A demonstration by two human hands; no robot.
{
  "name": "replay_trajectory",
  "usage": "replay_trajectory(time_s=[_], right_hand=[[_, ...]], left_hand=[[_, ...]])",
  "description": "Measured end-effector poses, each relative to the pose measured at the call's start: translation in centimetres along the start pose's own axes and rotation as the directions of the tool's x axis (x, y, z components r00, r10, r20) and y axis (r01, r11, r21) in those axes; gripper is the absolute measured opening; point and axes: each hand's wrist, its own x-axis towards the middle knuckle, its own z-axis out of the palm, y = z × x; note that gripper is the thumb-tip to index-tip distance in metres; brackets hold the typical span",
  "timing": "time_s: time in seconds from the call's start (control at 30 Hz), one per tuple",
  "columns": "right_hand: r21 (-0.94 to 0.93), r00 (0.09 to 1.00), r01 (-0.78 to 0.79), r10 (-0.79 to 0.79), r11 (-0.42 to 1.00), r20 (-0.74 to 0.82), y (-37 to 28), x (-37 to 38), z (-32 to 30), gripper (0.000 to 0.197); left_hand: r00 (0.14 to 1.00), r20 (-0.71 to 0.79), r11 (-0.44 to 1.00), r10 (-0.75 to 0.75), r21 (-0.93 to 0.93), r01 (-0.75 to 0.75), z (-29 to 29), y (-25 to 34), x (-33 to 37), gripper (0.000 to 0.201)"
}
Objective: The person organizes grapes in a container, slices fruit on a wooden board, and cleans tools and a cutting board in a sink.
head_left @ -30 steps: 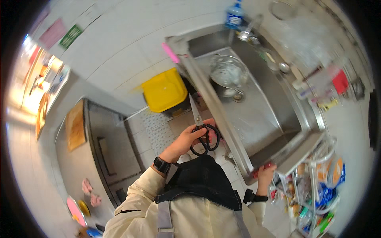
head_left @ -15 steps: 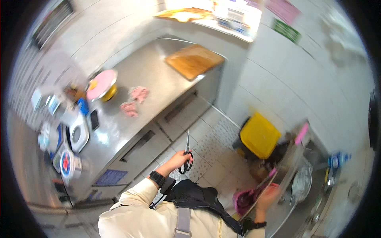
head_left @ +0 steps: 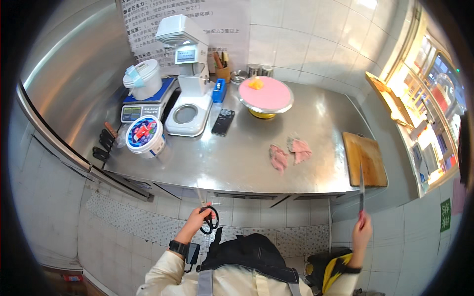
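My left hand (head_left: 194, 219) is closed on a pair of scissors (head_left: 216, 220) with black handles, blades pointing away from me, just off the counter's near edge. Over on the right, my right hand (head_left: 363, 232) grips a long knife (head_left: 362, 190) by its handle. The knife's blade points up and overlaps the near part of a wooden cutting board (head_left: 366, 155) in the view; I cannot tell whether they touch. Two pink cloths (head_left: 299, 150) lie crumpled on the steel counter (head_left: 222, 170). Behind them stands a cake turntable (head_left: 269, 93) with a pink top and a small yellow-orange piece on it.
At the counter's left are a white tub (head_left: 144, 137), a digital scale (head_left: 140, 111) bearing another tub, and a white machine (head_left: 187, 108). A phone (head_left: 223, 122) lies beside the machine. Several black-handled tools (head_left: 104, 143) sit at the left edge. A window (head_left: 429, 113) opens on the right.
My view has swung from the sink side to the counter. My right hand, blurred near the sink before, now holds a knife at the right. The scissors stay in my left hand.
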Motion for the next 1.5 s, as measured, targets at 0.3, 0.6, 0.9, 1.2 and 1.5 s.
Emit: replay_trajectory(time_s=[0.3, 0.6, 0.9, 1.2, 1.5], right_hand=[[-0.263, 0.682, 0.728, -0.707, 0.633, 0.186, -17.2, 28.5, -1.1, 0.024], [-0.393, 0.016, 0.919, -0.992, -0.035, 0.127, -33.6, 48.5, 15.6, 0.009], [-0.310, -0.077, 0.948, -0.997, -0.075, 0.004, -47.0, 53.1, 39.6, 0.005], [-0.312, -0.106, 0.932, -0.961, -0.186, 0.255, -52.9, 53.3, 47.3, 0.004], [-0.301, -0.170, 0.926, -0.964, -0.226, 0.203, -56.9, 52.2, 55.7, 0.006]], left_hand=[[0.864, -0.503, 0.963, -0.018, -0.241, -0.120, -5.3, -1.8, -4.9, 0.039], [0.723, -0.684, 0.994, -0.096, -0.034, 0.099, -10.8, 6.7, -12.4, 0.041], [0.802, -0.582, 0.985, -0.132, -0.164, 0.043, -5.5, 11.0, -1.4, 0.031], [0.842, -0.503, 0.945, -0.195, -0.326, 0.024, -9.2, 14.2, 5.7, 0.035], [0.902, -0.415, 0.934, -0.119, -0.355, -0.041, -11.2, 16.5, 9.2, 0.041]])
